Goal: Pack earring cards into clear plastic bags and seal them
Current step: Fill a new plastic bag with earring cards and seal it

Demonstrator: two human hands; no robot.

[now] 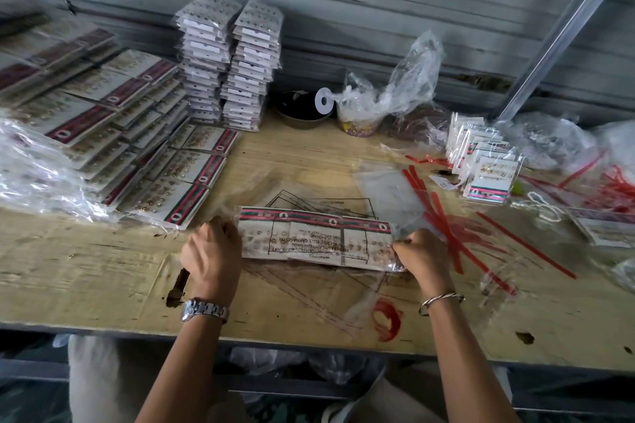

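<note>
A clear plastic bag (pixel 314 239) printed with a black warning text lies in the middle of the wooden table (pixel 103 278). Inside it sits a row of earring cards with red and green stripes along their far edge. My left hand (pixel 211 252) grips the bag's left end, fingers curled over it. My right hand (pixel 421 256) pinches its right end. More empty clear bags (pixel 388 189) lie under and beyond the held one.
Packed card bundles (pixel 113 134) are heaped at the left. Two tall stacks of white cards (pixel 228 62) stand at the back. Red peel strips (pixel 446 223) litter the right side. Upright cards (pixel 482 158), a dark bowl (pixel 302 112) and crumpled plastic (pixel 395 86) sit beyond.
</note>
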